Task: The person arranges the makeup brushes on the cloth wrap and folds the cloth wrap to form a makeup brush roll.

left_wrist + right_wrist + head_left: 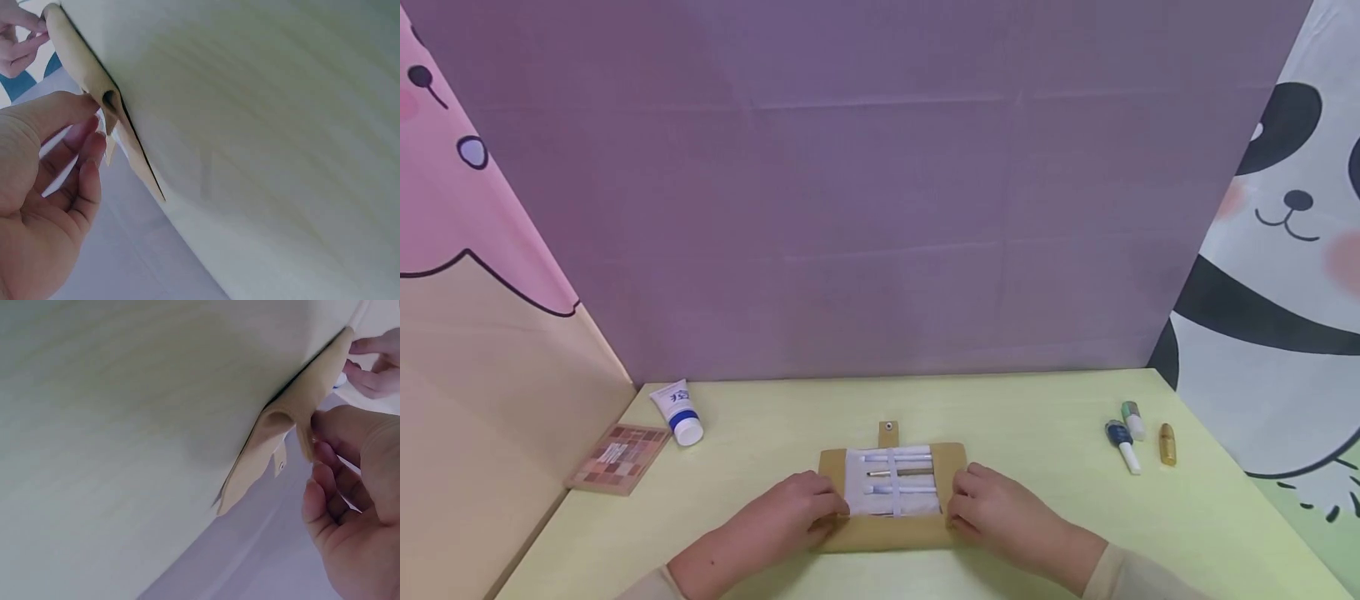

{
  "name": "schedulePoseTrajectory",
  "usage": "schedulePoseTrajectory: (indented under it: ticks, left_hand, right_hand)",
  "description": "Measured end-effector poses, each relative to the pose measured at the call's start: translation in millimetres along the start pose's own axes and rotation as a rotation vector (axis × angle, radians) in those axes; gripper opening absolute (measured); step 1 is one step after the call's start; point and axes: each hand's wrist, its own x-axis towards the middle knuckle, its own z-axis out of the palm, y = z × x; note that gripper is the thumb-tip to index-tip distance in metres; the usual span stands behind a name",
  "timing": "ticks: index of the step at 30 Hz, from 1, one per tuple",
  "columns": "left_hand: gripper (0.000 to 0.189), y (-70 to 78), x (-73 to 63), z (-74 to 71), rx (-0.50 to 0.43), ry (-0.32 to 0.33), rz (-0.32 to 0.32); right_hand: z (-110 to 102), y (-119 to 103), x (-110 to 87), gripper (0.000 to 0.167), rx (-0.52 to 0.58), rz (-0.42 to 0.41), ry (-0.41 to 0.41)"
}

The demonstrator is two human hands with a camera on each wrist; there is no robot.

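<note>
A tan roll-up case (891, 534) lies unfolded on the table before me, its near edge curled over into a fold. Inside, white and brown slender tools (913, 472) sit under a white elastic band (894, 483). My left hand (793, 510) pinches the left end of the fold between thumb and fingers, as the left wrist view shows at the case (75, 53). On the other end, my right hand (359, 481) pinches the fold's edge the same way. A snap tab (888, 433) sticks out from the far side.
On the left are a makeup palette (619, 458) and a white tube (677, 412) with a blue band. At the right lie a dark blue bottle with a white cap (1122, 445), a small green-and-white bottle (1133, 421) and a gold tube (1167, 444). A purple cloth (880, 208) hangs behind the table.
</note>
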Motion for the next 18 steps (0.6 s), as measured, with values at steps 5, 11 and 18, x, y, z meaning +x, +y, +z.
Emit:
schedulePoseTrajectory:
  ticks: [5, 11, 18]
  left_hand:
    - [0.024, 4.8, -0.5, -1.5, 0.049, -0.007, 0.090]
    - [0.027, 8.9, -2.9, -4.6, 0.037, -0.099, 0.028]
    - [0.030, 5.9, -10.1, -5.7, 0.032, -0.078, 0.081]
  right_hand:
    - [-7.7, -8.4, 2.4, 0.022, -0.208, -0.078, -0.080]
    - [-12.4, -15.4, 0.4, 0.022, -0.225, -0.078, -0.158]
    - [-7.9, -12.2, -8.8, 0.023, -0.098, -0.059, -0.099]
